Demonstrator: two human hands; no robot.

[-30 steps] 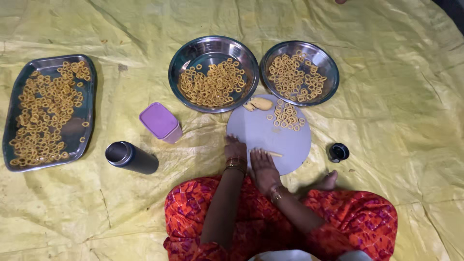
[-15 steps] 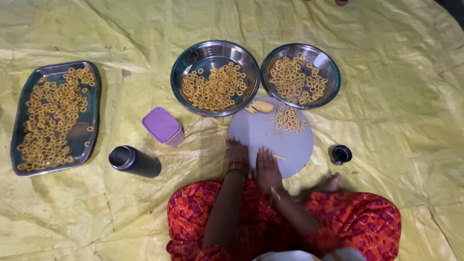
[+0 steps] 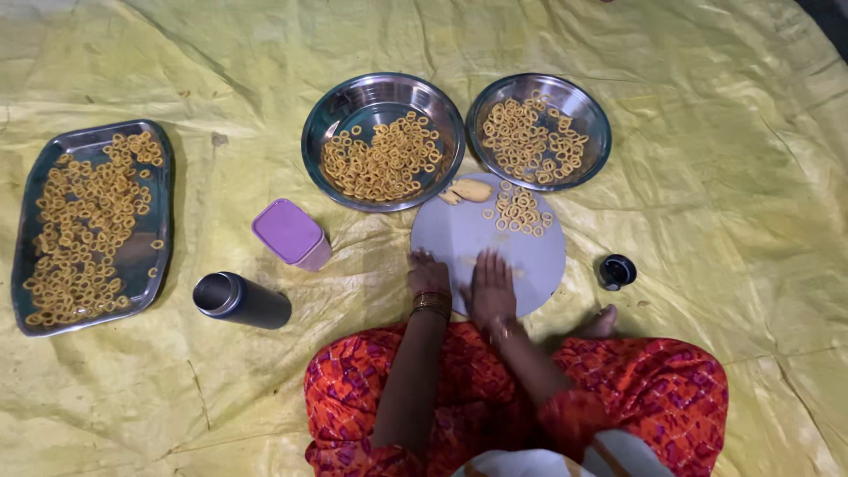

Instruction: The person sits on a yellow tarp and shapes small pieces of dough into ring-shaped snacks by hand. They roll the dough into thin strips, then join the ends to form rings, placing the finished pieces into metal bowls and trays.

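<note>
While both palms lie flat, gripping nothing, the left hand point(image 3: 429, 276) sits on the board point(image 3: 530, 256)'s near-left edge and the right hand point(image 3: 491, 287) inside it. Bare board lies between them and the rings point(image 3: 519, 212).

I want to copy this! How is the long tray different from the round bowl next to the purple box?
The tray is rectangular and flat; the bowl is round and deeper. The tray lies far left, the bowl touches the white board. Both are shiny steel holding yellow dough rings.

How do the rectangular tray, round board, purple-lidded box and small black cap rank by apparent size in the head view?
1. rectangular tray
2. round board, close to the tray, so unsure
3. purple-lidded box
4. small black cap
</note>
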